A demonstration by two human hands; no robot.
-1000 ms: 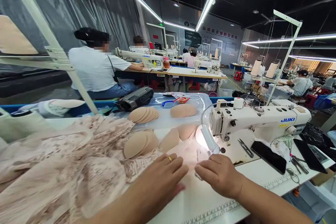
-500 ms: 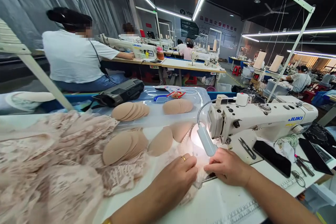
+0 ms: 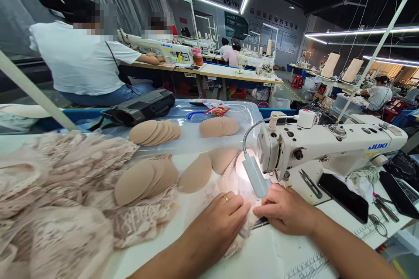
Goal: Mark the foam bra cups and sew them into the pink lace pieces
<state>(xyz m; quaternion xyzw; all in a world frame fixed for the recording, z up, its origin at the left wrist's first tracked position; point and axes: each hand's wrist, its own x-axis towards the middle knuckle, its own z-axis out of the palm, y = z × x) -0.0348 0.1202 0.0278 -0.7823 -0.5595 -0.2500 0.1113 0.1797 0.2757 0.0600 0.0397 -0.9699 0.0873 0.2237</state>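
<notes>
Pale pink lace fabric (image 3: 229, 183) lies under the head of a white sewing machine (image 3: 330, 144). My left hand (image 3: 222, 216), with a ring on one finger, is closed, its fingers pressed together on the fabric. Close on its right, my right hand (image 3: 290, 210) has curled fingers pinching the same fabric near the needle area. A small grey lamp (image 3: 255, 176) on a bent neck lights the spot and hides part of the needle area. Beige oval pads (image 3: 196, 173) lie left of the machine, with a fanned stack (image 3: 135, 182) beside them.
Heaped lace (image 3: 65, 222) covers the table's left side. More pads (image 3: 153, 132) rest on a clear plastic lid (image 3: 190, 109). Right of the machine head lie thread snips (image 3: 310, 183), a phone (image 3: 343, 196) and scissors (image 3: 378, 225). A co-worker (image 3: 78, 59) sits at another machine beyond.
The camera view has shifted slightly, so the pads and lace heap appear farther left. Both hands keep nearly the same place on the lace, with the right fingertips a little closer to the left.
</notes>
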